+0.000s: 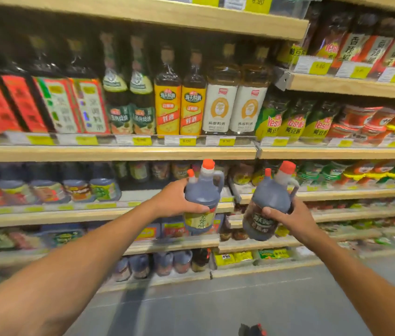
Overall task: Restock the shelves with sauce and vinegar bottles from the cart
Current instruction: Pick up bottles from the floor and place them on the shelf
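Mid-carry: left hand (176,198) grips one jug (201,197), right hand (288,215) grips another jug (268,204), both up front of the shelves (119,154). Next up I'd guess finding the matching row, probably low down.

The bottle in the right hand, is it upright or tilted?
Tilted. The bottle in the right hand leans, its orange cap well to the right of its base.

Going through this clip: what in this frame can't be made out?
Head view only.
Label of the left jug: blurred, partly under the left hand.
Label of the right jug: partly covered by the thumb of the right hand.
No cart in view; only a dark red-tipped object, cut by the bottom edge.
Too blurred to read: lower price tags.
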`<act>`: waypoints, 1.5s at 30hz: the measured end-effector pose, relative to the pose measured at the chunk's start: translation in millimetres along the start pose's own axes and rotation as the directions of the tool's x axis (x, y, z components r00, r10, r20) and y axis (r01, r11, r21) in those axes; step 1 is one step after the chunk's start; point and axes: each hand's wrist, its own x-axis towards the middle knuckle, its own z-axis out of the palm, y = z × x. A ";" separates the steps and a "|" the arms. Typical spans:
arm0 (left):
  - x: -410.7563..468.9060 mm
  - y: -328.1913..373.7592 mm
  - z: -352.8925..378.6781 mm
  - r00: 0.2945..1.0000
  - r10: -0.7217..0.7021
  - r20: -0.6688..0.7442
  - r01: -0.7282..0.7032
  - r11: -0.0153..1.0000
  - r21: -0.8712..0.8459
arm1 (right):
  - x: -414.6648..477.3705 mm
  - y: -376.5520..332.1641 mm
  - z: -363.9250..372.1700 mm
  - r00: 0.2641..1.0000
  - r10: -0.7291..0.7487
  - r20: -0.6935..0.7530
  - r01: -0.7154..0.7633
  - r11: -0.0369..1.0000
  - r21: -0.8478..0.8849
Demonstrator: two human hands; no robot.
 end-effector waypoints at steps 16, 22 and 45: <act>-118.9 -108.7 -96.6 0.949 -0.184 -0.256 0.165 0.982 -0.092 | 47.9 7.0 194.0 0.960 0.080 0.269 -0.099 0.993 0.060; -119.2 -144.8 -103.8 0.918 -0.161 -0.363 0.140 0.987 -0.082 | 71.1 31.1 235.1 0.967 0.050 0.250 -0.080 0.991 0.110; -96.3 -227.7 -99.8 0.805 -0.040 -0.591 0.000 0.998 -0.068 | 217.8 44.2 295.9 0.977 -0.146 0.154 0.183 0.947 -0.264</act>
